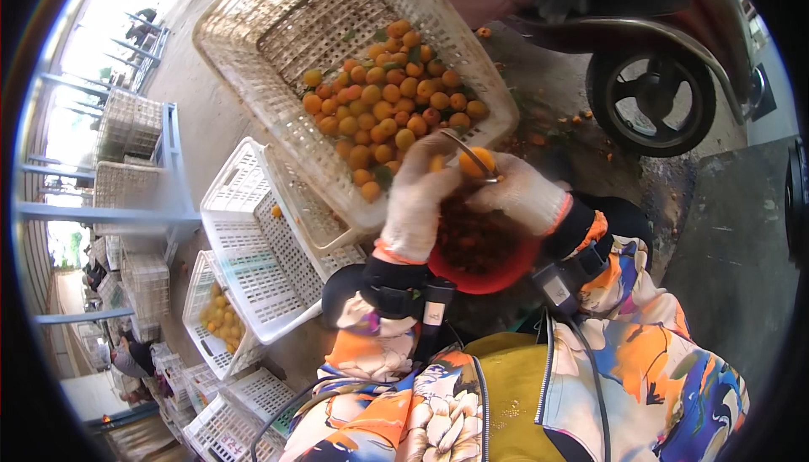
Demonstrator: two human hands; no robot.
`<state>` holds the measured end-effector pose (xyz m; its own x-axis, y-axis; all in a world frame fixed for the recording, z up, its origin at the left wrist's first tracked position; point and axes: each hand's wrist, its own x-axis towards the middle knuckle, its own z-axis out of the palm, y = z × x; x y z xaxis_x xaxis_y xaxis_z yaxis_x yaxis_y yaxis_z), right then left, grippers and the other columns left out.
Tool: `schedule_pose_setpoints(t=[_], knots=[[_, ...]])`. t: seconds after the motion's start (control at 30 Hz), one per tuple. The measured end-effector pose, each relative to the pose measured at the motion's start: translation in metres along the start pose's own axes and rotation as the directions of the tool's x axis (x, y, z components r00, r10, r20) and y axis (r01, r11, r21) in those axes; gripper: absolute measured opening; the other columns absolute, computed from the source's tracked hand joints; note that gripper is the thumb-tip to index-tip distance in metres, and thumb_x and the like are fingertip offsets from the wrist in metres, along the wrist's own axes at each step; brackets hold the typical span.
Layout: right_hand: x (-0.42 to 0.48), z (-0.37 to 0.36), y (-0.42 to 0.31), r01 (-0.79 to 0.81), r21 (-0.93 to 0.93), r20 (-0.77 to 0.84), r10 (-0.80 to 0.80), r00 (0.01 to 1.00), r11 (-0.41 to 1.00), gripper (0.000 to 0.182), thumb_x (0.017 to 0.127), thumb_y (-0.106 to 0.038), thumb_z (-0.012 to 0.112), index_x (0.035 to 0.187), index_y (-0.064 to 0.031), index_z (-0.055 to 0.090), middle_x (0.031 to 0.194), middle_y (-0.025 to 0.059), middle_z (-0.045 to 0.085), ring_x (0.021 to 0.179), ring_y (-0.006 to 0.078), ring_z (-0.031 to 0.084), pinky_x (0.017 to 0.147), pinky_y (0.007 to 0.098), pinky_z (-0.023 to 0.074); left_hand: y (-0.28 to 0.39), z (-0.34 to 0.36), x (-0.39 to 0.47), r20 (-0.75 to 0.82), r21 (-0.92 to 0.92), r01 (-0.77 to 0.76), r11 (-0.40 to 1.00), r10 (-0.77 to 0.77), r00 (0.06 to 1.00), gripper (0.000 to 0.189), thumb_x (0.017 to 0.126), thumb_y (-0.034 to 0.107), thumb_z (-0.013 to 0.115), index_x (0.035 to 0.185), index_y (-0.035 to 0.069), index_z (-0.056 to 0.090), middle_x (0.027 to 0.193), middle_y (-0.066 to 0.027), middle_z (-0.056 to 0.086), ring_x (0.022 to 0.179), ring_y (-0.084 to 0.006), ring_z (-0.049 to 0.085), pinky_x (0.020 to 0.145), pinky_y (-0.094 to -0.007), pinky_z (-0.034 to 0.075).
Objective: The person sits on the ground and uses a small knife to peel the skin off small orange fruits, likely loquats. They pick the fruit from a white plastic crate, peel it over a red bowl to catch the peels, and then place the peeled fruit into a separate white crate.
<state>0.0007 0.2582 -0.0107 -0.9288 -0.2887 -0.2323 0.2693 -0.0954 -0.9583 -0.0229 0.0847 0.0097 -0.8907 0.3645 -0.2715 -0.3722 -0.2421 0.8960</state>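
Observation:
My left hand [420, 190], in a white knitted glove, is bent beside the near wall of the large crate. Between its thumb and fingers shows a bit of orange fruit [436, 162], partly hidden. My right hand [521, 193], gloved alike, grips a whole apricot [475, 164] with its fingertips. A thin, curved metal strip [466, 148] crosses that apricot and spans the gap between my hands; which hand carries it I cannot tell. Below them stands a red plastic bowl [483, 283] holding a dark reddish-brown mass. Many apricots [385, 99] and some leaves lie in the dirty white crate [234, 61].
Left of me are a white plastic crate [234, 200] and a smaller crate [212, 358] with yellow-orange fruit. A parked scooter's wheel [652, 99] stands at the right, near fruit scraps [575, 119] on the ground. A grey panel [727, 228] borders my right side.

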Motion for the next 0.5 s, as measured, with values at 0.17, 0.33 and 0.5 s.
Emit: schedule_pose_setpoints(t=[0.17,0.33,0.5], knots=[[-0.002,0.009,0.004,-0.019,-0.074,0.101,0.026,0.995,0.997,0.032,0.08,-0.01,0.07,0.112,-0.0057,0.065,0.086,0.0012,0.065,0.073,0.0098,0.06,0.063,0.0251,0.0494,-0.001,-0.013,-0.015,-0.175,0.27,-0.141,0.952,0.193,0.966,0.031,0.088,0.006,0.061,0.119,-0.002,0.064,0.098,-0.005,0.067,0.084,-0.0123,0.062,0.079,-0.024,0.049],[-0.02,0.006,-0.031,-0.186,0.013,-0.021,0.186,0.982,0.982,0.025,0.08,-0.006,0.069,0.104,-0.008,0.061,0.073,-0.0038,0.057,0.055,0.0061,0.052,0.049,0.0233,0.0408,0.057,-0.066,-0.044,-0.463,0.22,-0.294,0.93,0.365,0.808,0.02,0.09,0.01,0.063,0.106,-0.001,0.067,0.082,-0.0026,0.065,0.064,-0.0095,0.057,0.061,-0.0233,0.047],[-0.019,0.014,-0.029,-0.136,-0.027,-0.06,0.134,0.989,0.99,0.023,0.081,-0.005,0.068,0.102,-0.0093,0.059,0.069,-0.003,0.055,0.048,0.0064,0.049,0.044,0.0229,0.0371,0.087,-0.194,-0.097,-0.721,0.505,-0.117,0.855,0.493,0.488,0.038,0.093,0.015,0.062,0.128,0.0,0.06,0.085,-0.0059,0.065,0.057,-0.0099,0.054,0.053,-0.0232,0.044]])
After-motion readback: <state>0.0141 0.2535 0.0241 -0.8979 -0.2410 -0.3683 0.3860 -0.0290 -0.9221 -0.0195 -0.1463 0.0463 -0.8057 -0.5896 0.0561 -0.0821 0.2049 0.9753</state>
